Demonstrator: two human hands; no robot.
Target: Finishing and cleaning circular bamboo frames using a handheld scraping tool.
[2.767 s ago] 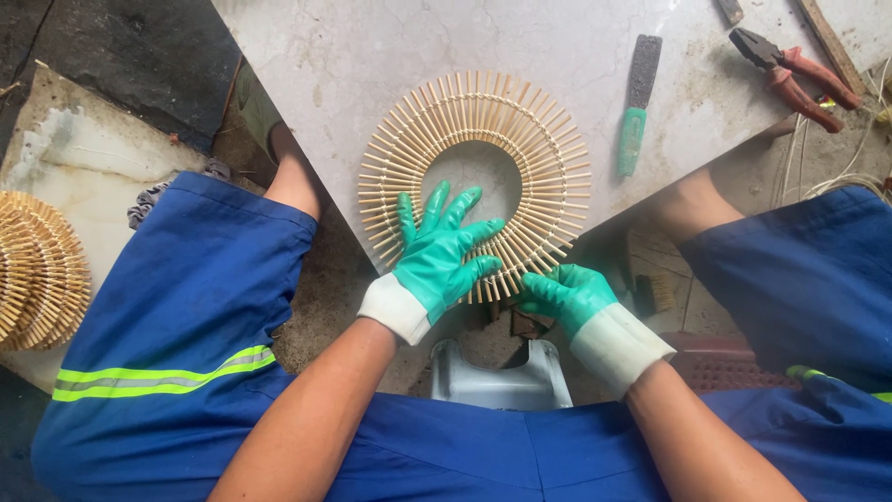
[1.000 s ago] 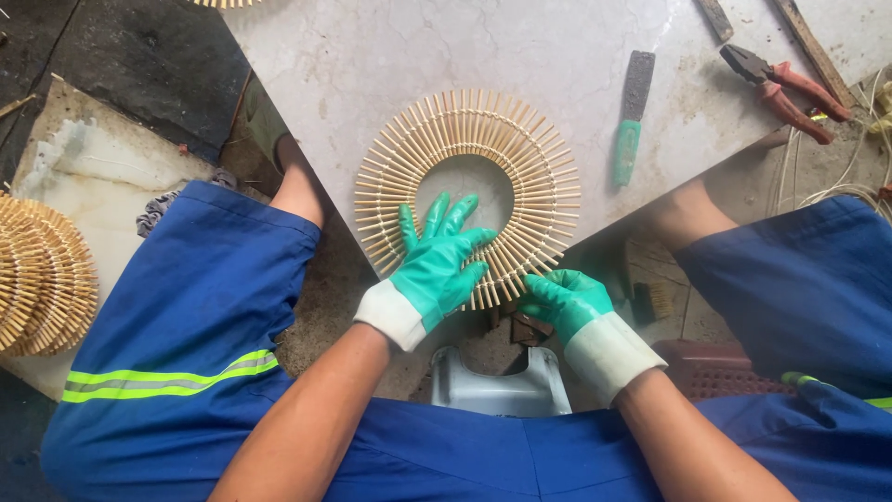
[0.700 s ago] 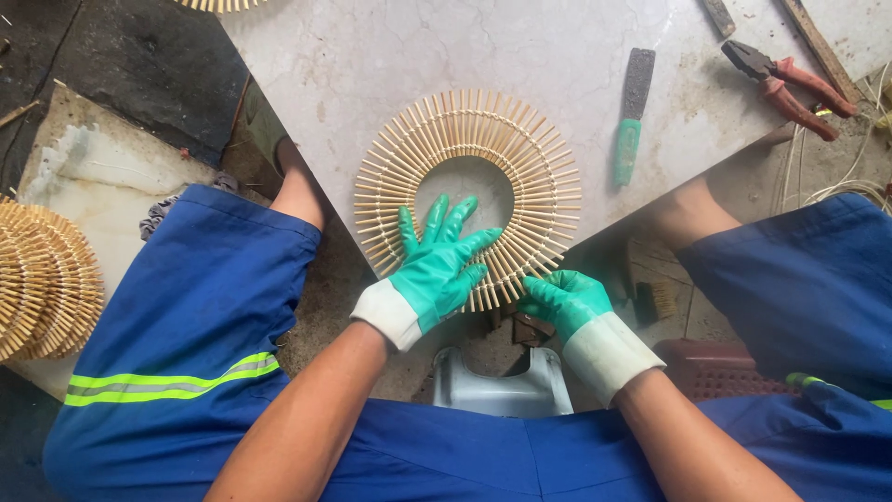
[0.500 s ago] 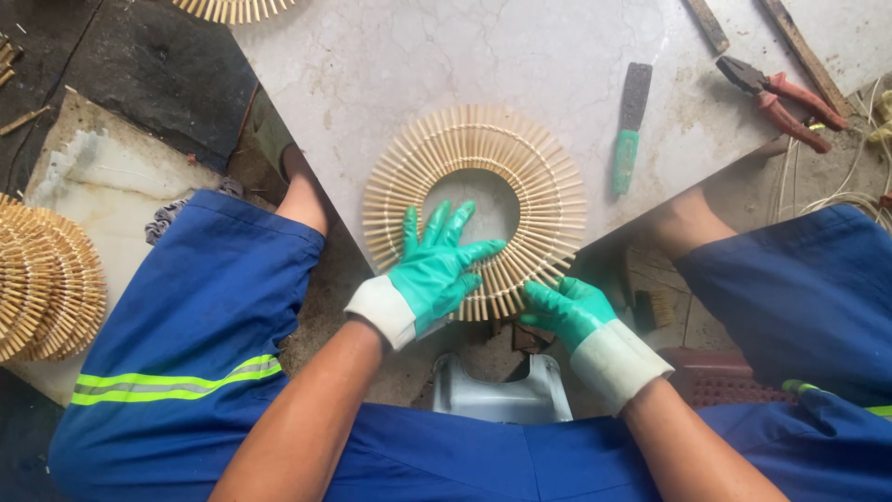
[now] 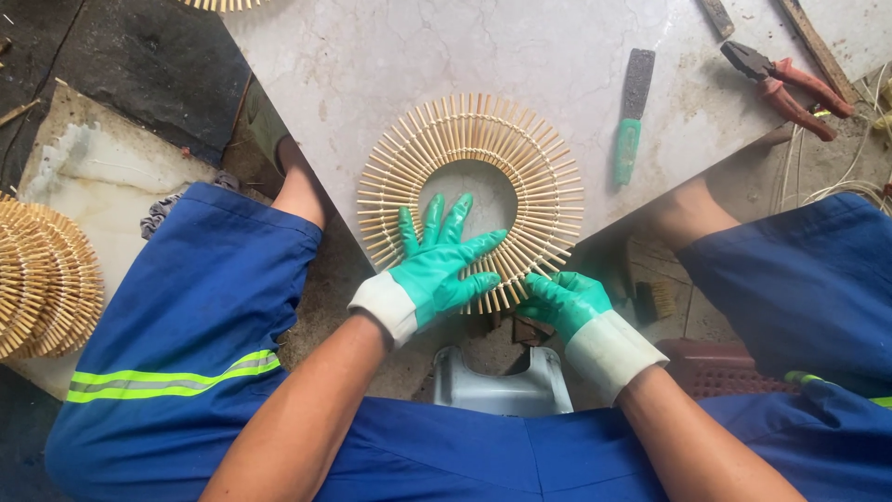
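Bamboo ring (image 5: 471, 144): flat on stone surface (image 5: 372, 56), near edge. Left hand (image 5: 441, 265) spread open, pressing its 6 o'clock sticks; right hand (image 5: 562, 299) pinches the rim at 5 o'clock. Step: aligning sticks. File (image 5: 632, 116) at 3 o'clock.

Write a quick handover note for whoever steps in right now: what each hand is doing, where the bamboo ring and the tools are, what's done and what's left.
Left hand: gloved, flat on the near side of the bamboo stick ring, fingers spread.
Right hand: gloved, pinching the ring's near edge at the slab corner.
Ring lies flat, sticks fanned all round.
Green-handled tool and red pliers lie untouched to the right.
Finished rings stacked far left.
Left: the near edge being worked.
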